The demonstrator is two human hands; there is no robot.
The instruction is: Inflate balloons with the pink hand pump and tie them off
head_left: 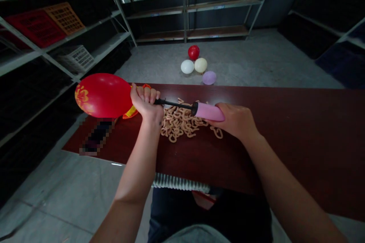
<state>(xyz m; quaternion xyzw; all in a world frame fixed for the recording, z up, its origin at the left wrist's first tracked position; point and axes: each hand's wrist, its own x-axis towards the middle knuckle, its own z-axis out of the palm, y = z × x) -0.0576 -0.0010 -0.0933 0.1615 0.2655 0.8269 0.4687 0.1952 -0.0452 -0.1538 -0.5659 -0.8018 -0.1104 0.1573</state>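
Note:
A red inflated balloon [105, 95] with yellow print swells out to the left of my left hand [144, 100]. That hand is closed around the balloon's neck, at the black end of a hand balloon pump; its nozzle is hidden by the fingers. A thin black rod joins this end to the pump's pink barrel [209, 111]. My right hand [235, 118] is wrapped round the barrel's right end. Below the pump, a pile of tan curled strips [182, 121] lies on the dark red table. Red and yellow pieces [131, 113], perhaps flat balloons, lie behind my left hand.
A blurred-out dark object [98, 136] lies on the table's [299, 133] left end. Beyond the far edge, red [193, 52], white [187, 67], cream [200, 65] and purple [209, 78] balloons rest on the floor. Shelves with crates [37, 26] stand left; more shelving [219, 30] stands behind.

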